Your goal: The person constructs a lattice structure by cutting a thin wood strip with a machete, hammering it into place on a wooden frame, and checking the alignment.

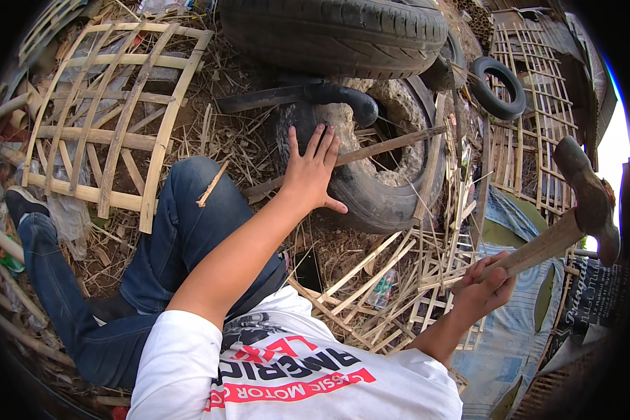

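My left hand lies with fingers spread on the side of a worn black tyre, holding nothing. A thin wooden stick slants across the tyre and passes under or beside that hand. Just beyond my fingertips is a curved black rubber-like piece. Rough, crumbling pale material lines the tyre's dark opening. On the right, my right hand is wrapped round the wooden handle of a hammer. Its rusty metal head is raised at the far right, apart from the tyre.
A larger tyre lies behind, and a small tyre sits farther right. Bamboo lattice panels stand at left and right. Split bamboo strips litter the ground near a plastic bottle. Blue fabric hangs at lower right.
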`<state>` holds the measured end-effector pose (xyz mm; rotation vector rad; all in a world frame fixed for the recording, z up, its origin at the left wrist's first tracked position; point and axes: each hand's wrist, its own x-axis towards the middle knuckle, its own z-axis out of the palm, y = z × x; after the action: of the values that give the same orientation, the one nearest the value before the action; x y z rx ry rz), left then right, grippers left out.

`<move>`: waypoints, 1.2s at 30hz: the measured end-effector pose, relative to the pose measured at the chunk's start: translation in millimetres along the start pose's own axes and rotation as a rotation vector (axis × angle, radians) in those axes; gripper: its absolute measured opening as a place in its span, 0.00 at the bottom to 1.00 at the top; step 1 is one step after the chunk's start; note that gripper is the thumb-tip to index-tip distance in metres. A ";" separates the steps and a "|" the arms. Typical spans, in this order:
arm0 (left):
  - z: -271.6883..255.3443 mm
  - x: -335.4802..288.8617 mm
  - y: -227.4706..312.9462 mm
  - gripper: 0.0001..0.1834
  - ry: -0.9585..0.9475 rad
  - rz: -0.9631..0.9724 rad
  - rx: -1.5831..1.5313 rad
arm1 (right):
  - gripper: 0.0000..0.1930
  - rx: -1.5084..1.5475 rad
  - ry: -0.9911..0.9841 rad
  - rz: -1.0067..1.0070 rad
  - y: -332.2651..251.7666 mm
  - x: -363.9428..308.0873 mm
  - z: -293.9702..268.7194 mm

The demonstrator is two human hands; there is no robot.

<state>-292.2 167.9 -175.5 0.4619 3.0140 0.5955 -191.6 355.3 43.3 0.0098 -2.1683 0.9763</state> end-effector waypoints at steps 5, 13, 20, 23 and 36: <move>1.6 -0.8 -1.7 0.77 0.022 -0.004 -0.006 | 0.27 0.217 -0.239 -0.025 53.2 -21.0 14.2; 3.5 -2.1 0.2 0.76 0.025 0.013 -0.013 | 0.19 -0.462 -0.472 0.305 155.8 -83.4 -1.3; 2.9 -0.3 -0.3 0.75 0.020 -0.006 0.038 | 0.22 0.104 -0.249 0.166 50.5 -16.4 -3.6; 1.0 -1.4 -1.2 0.75 0.013 -0.018 0.032 | 0.23 0.148 -0.192 -0.059 26.0 -6.2 11.6; 4.1 -7.8 -6.7 0.76 0.023 -0.023 0.023 | 0.17 -0.238 -0.393 0.406 133.5 -69.3 9.5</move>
<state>-286.3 161.2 -182.0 0.4240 3.0467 0.5701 -186.3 424.6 -90.4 -0.3960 -2.7072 0.9899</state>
